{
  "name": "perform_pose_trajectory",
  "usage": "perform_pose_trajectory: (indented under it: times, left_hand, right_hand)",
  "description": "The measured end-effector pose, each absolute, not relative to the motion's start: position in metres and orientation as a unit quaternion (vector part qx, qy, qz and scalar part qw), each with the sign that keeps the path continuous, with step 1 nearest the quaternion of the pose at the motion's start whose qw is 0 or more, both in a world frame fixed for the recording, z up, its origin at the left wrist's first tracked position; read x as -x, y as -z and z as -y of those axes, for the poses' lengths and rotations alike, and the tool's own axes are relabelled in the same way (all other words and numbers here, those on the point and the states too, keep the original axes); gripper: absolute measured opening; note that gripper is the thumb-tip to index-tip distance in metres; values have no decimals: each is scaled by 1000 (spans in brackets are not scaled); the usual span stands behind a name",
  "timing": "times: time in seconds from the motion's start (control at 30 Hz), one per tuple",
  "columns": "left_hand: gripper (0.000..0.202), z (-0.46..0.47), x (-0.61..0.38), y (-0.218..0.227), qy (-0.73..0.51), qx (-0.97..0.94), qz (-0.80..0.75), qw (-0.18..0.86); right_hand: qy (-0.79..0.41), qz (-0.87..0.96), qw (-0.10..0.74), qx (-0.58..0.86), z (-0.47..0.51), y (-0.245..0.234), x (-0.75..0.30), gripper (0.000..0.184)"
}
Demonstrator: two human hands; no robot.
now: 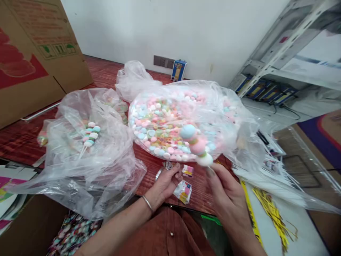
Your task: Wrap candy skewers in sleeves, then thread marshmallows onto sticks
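Note:
My right hand (229, 197) pinches the stick of a marshmallow skewer (197, 145), raised at a tilt and slightly blurred. Its blue, pink and white marshmallows alternate with thin greenish pieces. My left hand (167, 181) is closed with curled fingers beside a small silvery item (167, 165); whatever is between the fingers is hidden. Close to its fingertips lie a printed packet (183, 192) and a smaller printed piece (188, 170). Beyond both hands, a broad round tray (176, 156) of pastel sweets lies partly under clear plastic (210, 106).
Finished-looking skewers (92, 134) rest on a crumpled plastic bag (66, 170) at left. Cardboard boxes (53, 46) stand behind it. Yellow twist ties (271, 213) and white sticks (271, 183) lie at right, below a metal shelf (279, 46). A blue box (179, 70) stands against the wall.

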State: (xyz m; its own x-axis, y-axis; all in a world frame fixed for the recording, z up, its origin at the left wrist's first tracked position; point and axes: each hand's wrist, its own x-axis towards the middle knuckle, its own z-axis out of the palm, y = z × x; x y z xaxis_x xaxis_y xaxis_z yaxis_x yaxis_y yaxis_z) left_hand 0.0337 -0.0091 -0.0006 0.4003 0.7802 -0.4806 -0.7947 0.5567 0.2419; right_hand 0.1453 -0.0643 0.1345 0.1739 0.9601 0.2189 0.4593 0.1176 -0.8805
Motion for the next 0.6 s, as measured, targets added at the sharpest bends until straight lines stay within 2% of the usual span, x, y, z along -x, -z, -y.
perform_pose_trajectory:
  times: [0.07,0.2,0.37,0.6]
  left_hand:
    - [23,8,-30,0,-474,27,-267,839]
    - [35,11,-33,-6,-474,44,-259,841]
    - [35,13,-41,-12,-469,39,-272,839]
    - [35,15,-45,-20,-475,29,-288,831]
  right_hand:
    - [-150,617,418,649,95,-120,-190,23]
    - [-45,651,352,671,141,-86,-233,25]
    - [-42,649,329,685,164,-60,-240,26]
    - [-51,653,335,677,164,-57,-245,26]
